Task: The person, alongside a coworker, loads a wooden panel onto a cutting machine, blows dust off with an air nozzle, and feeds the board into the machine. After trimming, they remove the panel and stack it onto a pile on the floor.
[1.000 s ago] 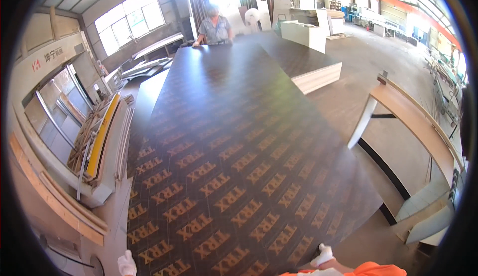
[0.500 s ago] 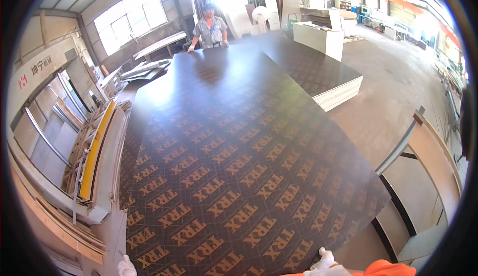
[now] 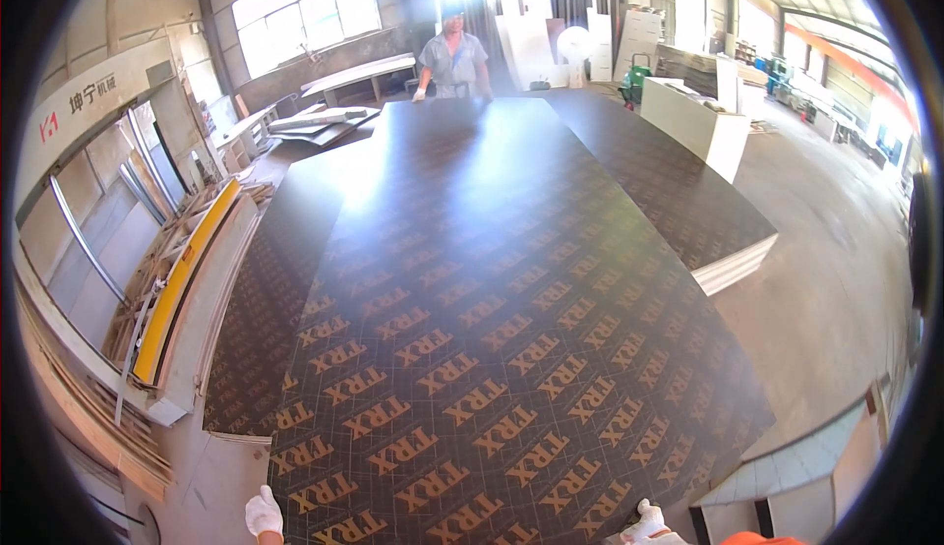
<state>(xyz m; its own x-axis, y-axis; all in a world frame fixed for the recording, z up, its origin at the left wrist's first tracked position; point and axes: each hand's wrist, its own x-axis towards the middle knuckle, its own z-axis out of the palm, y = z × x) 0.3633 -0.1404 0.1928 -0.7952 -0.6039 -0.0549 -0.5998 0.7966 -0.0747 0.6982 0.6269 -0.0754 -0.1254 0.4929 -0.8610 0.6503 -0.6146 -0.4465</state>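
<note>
A large dark brown film-faced plywood sheet with repeated gold lettering stretches from my hands to the far end. My left hand, in a white glove, is closed at the sheet's near left corner, thumb up. At its near right edge, my right hand grips the rim, also gloved; its lower fingers are hidden. Beneath the sheet, a similar dark sheet shows along the left side. Beyond the far end stands a co-worker in a grey shirt, one hand near the sheet's far edge.
To the right is a stack of dark-faced boards with pale edges. A machine frame with a yellow bar stands at left. A white box-like cabinet stands farther back; a grey-topped structure is near right.
The sheet has shifted right over the one beneath, exposing more of that lower sheet at left. My view has turned left. The co-worker now stands more upright, with one hand visible.
</note>
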